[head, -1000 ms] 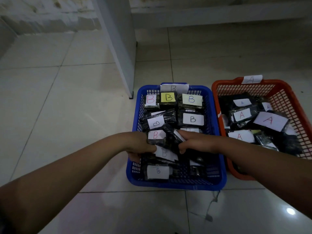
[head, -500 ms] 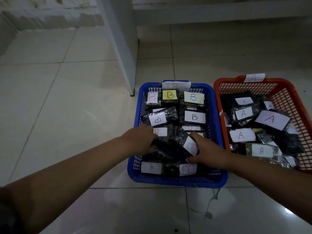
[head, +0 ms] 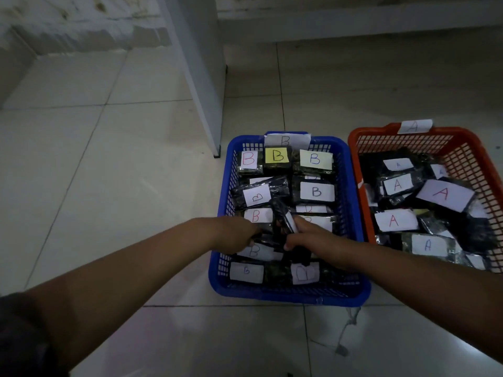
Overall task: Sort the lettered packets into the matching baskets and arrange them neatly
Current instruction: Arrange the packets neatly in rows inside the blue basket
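Note:
A blue basket tagged B holds several dark packets with B labels, such as the yellow-labelled one. Right of it, an orange basket tagged A holds several packets labelled A. Both my hands are inside the blue basket near its middle. My left hand is closed on the dark packets under a red-B label. My right hand grips a dark packet that stands tilted on its edge between the two hands.
The baskets sit side by side on a pale tiled floor. A white post or furniture leg stands just behind the blue basket's left corner. A low wall ledge runs along the back left. Open floor lies to the left.
My hands have drawn closer together in the blue basket. The packet in my right hand has turned up onto its edge, and a white B label has come into view below my left hand.

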A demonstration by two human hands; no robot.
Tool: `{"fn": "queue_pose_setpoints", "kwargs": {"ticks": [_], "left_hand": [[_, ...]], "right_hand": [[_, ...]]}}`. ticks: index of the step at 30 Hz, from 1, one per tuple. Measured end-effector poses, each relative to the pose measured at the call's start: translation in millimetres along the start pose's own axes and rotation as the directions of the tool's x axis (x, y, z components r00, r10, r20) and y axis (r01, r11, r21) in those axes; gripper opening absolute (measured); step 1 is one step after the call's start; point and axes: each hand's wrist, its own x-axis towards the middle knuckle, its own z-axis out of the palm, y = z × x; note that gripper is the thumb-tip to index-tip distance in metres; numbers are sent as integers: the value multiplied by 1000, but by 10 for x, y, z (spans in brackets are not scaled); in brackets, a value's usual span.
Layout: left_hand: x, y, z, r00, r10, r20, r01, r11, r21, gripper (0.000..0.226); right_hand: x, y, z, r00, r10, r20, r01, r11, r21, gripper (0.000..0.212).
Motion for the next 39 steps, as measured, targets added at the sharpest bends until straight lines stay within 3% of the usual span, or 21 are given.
{"fn": "queue_pose_setpoints", "kwargs": {"ticks": [4,9,11,13,16,20,24,26,29,31,33,36,39], "left_hand": [[85,-47,144,998,34,-62,-33,999,19,42],[127,-107,313,974,71,-214,-46,992,120,66],[136,-141,384,940,106,-324,-78,992,99,60],[109,-156,412,905,82,-417,-108,993,-39,41],[105,-172,417,865,63,-498,-100,994,-49,31],[109,-179,318,882,16,-471,-60,995,-78,32],[19,-152,251,864,-15,-503,40,998,40,23],[-84,-138,188,885,-11,-465,71,991,113,18],[-227,-112,145,986,-59,-153,77,991,109,26],[-240,-66,217,998,-56,-4,56,994,96,41],[-214,-26,316,999,-35,26,32,996,82,50],[-167,-35,348,1000,-25,-5,26,999,40,47],[-134,-70,288,1000,-18,-20,19,999,37,36]], "right_hand": [[133,-8,51,995,93,44,-93,996,2,67],[111,20,-24,996,71,56,-71,997,6,53],[81,-25,-222,998,16,-53,-14,999,44,44],[41,-61,-410,985,-13,-172,33,993,113,48],[-47,-60,-532,973,-33,-229,64,989,132,49],[-170,-70,-449,952,-52,-301,48,999,-21,43],[-202,-126,-307,970,-84,-230,41,982,-184,41],[-203,-130,-264,986,-73,-149,36,971,-237,45],[-210,-97,-237,993,-47,-112,-1,919,-394,60],[-217,-69,-215,996,-54,-67,17,887,-461,56],[-226,-68,-174,1000,-28,-8,20,844,-536,39],[-217,-68,-130,1000,7,7,-2,817,-577,26],[-211,-38,-154,998,27,-51,-48,886,-461,14]]}}
